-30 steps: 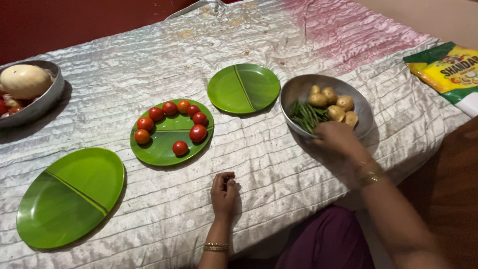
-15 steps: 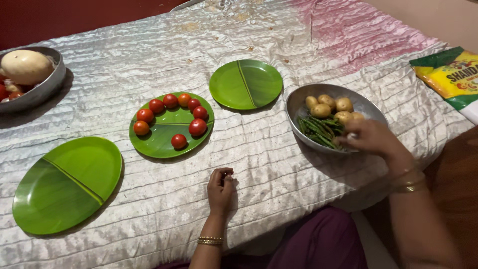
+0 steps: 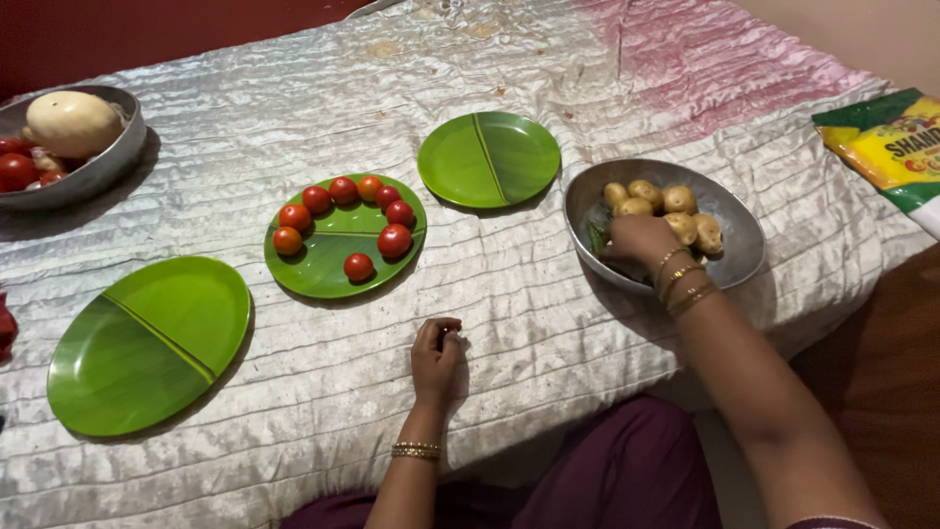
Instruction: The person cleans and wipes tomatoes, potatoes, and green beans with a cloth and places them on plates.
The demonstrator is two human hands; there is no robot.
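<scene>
Beans (image 3: 598,236) lie under my right hand (image 3: 638,238), down in the steel bowl (image 3: 734,257) beside the potatoes (image 3: 658,200). My fingers curl down into the bowl over them, though I cannot tell whether they have closed on any beans, since the back of my hand hides the tips. Only a sliver of green shows at the bowl's left wall. Bangles sit at that wrist, above the near rim.

My left hand (image 3: 436,356) rests on the silvery cloth (image 3: 548,323) near the front edge, fingers folded loosely together, holding nothing that I can see.

Beyond it stands a green plate (image 3: 333,269) with eight tomatoes (image 3: 395,240) set in a ring. Two bare green plates flank it: a far plate (image 3: 489,159) near the bowl, and a big plate (image 3: 149,343) at my left. A second bowl (image 3: 93,174) with a pale gourd (image 3: 72,123) sits at the far left corner, and a yellow packet (image 3: 886,142) lies at the right.
</scene>
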